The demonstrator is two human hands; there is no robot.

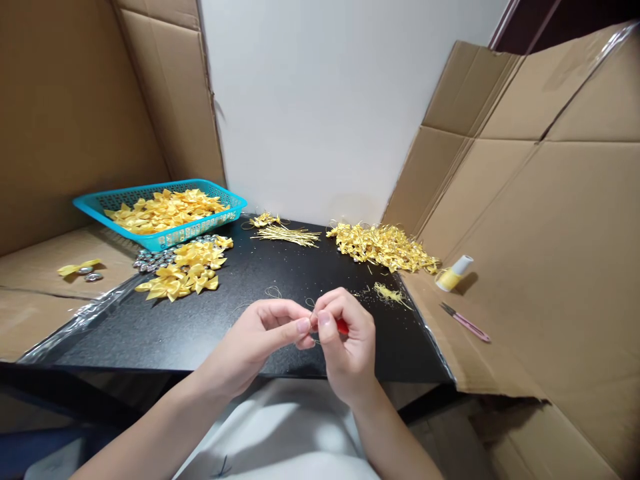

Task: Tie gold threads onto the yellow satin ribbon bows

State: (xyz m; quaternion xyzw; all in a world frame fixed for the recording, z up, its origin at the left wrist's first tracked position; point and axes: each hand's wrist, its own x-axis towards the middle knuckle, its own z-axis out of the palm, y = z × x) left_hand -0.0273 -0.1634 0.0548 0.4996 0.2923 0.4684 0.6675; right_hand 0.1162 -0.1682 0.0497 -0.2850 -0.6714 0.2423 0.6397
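Note:
Close together over the front middle of the black table, my left hand (255, 343) and my right hand (350, 347) meet at their fingertips. Both are closed in a pinch on a thin gold cord (273, 292), whose fine loops stick out behind the fingers. A small red object (343, 327) shows between the curled fingers of my right hand; most of it is covered, so its kind is unclear. What lies right between the fingertips is too small to make out.
Yellow bows (187, 267) and silver button-like pieces (150, 260) lie left, before a blue basket (200, 237) of bows. Behind are gold cords (287, 235) and a corded bow pile (385, 245). Right are thread scraps (390, 293), a yellow-white bottle (454, 275), pink-handled tweezers (467, 323) and cardboard walls (560, 253).

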